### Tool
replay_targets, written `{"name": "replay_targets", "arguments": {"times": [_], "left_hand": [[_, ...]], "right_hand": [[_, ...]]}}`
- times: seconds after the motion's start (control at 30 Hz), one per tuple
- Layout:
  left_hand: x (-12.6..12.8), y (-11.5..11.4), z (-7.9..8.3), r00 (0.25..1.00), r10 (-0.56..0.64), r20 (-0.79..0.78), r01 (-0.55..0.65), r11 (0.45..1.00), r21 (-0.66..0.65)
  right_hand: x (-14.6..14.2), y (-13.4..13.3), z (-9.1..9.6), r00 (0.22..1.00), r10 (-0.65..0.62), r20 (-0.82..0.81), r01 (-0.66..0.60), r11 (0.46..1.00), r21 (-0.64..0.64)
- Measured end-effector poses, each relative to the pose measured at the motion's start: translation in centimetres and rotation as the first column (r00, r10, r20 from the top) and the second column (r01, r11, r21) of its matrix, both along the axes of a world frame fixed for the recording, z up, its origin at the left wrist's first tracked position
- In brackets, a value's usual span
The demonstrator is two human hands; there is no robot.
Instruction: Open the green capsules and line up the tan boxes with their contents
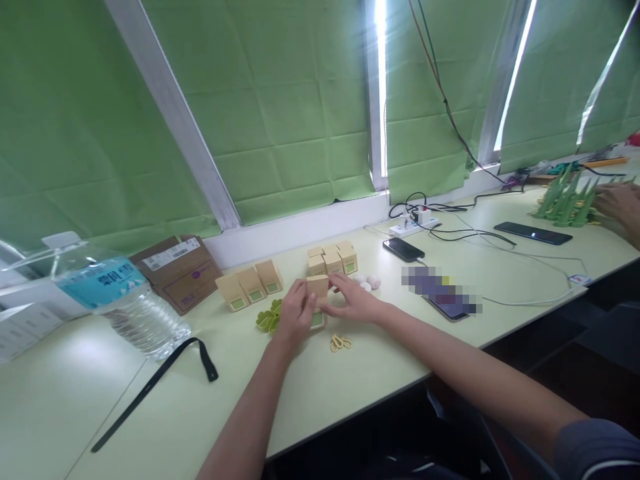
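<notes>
My left hand [296, 316] is closed around a small tan cardboard box [318, 287] with a green label, held just above the pale desk [350, 380]. From the right side, my right hand [354, 300] touches the same box with its fingers curled against it. Green plastic pieces [269, 318] lie just left of my left hand. A yellow clip-like piece [340, 343] rests on the desk in front of my hands. Behind them stands a cluster of similar boxes [334, 259], and three more boxes [249, 285] sit in a row to the left.
A water bottle [120, 301] lies at the left, with a black strap [155, 383] near it and a flat brown carton [177, 270] behind. Phones [403, 249] [533, 233], a power strip [414, 225] and cables sit to the right. Another person's hand [620, 203] rests by green spiky pieces [565, 198].
</notes>
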State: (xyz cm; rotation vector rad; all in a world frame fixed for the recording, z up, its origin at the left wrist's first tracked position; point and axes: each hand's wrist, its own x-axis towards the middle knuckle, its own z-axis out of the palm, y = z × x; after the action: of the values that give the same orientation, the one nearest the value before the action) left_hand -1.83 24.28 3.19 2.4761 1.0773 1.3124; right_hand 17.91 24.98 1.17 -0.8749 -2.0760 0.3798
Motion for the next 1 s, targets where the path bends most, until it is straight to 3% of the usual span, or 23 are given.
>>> {"name": "replay_targets", "arguments": {"times": [0.23,0.63,1.0], "left_hand": [[0.13,-0.21,0.19,0.996,-0.093,0.013,0.093,0.995,-0.021],[-0.43,0.36,0.13,0.996,-0.084,-0.007,0.083,0.994,-0.067],[-0.25,0.34,0.06,0.996,-0.089,-0.008,0.089,0.994,-0.059]], "right_hand": [[-0.05,-0.35,0.3,0.99,0.137,-0.037,-0.141,0.98,-0.14],[0.1,-0.05,-0.09,0.998,0.045,0.04,-0.04,0.992,-0.116],[0.1,0.18,-0.11,0.995,0.077,-0.07,-0.086,0.986,-0.141]]}}
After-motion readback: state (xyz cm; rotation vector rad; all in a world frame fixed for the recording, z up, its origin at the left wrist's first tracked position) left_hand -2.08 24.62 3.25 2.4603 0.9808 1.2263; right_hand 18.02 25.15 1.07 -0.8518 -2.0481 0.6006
